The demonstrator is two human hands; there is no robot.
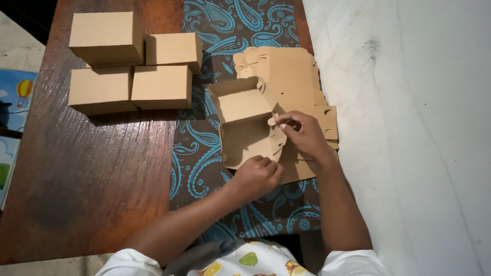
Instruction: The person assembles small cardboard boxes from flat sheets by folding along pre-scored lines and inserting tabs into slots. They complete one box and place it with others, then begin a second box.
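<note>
Half-folded box [245, 130] at centre of counter [92, 174], open side up, resting on stack of flat blanks [286, 71] that runs toward 1 o'clock. Right hand [302, 134] at box's 3 o'clock wall, fingers [280, 120] pinched narrow on small tab. Left hand [255, 176] at 6 o'clock edge, fingers curled shut over box rim. Paisley cloth [204, 163] under box and blanks. Four finished boxes [133, 61] grouped at 10 o'clock, well apart, on bare wood
</note>
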